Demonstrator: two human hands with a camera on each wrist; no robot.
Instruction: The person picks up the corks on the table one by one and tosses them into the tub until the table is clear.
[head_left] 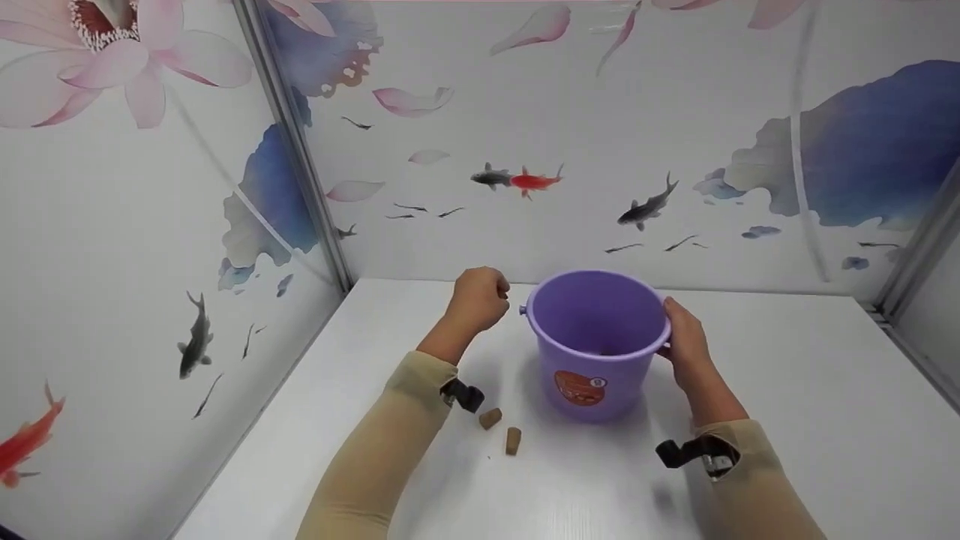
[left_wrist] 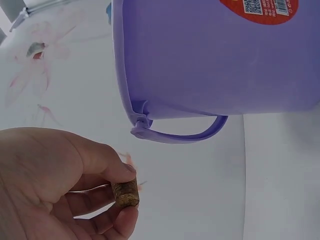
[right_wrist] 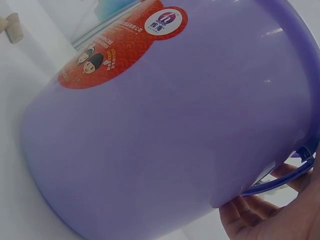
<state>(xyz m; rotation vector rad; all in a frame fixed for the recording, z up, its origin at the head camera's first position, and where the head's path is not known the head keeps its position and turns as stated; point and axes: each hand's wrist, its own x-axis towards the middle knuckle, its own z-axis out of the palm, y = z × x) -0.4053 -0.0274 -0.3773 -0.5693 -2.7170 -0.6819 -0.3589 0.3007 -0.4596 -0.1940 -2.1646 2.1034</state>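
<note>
A purple bucket (head_left: 592, 390) with a red sticker stands upright on the white table. My left hand (head_left: 482, 298) is raised just left of its rim. Between thumb and fingertips that hand pinches a small brown cork (left_wrist: 126, 193), with the bucket's handle (left_wrist: 185, 137) close by in the left wrist view. My right hand (head_left: 686, 341) grips the bucket's right side at the rim, its fingers (right_wrist: 245, 212) passing by the handle in the right wrist view. Two more corks, one tilted (head_left: 490, 418) and one lengthwise (head_left: 513, 441), lie on the table in front of the bucket. Most of the bucket's inside is hidden.
The white table (head_left: 787, 360) backs onto a panel (head_left: 585, 240) printed with fish and petals. Another printed panel (head_left: 97, 247) rises along the left side. A metal post (head_left: 300, 150) joins the two. Each wrist wears a small black camera.
</note>
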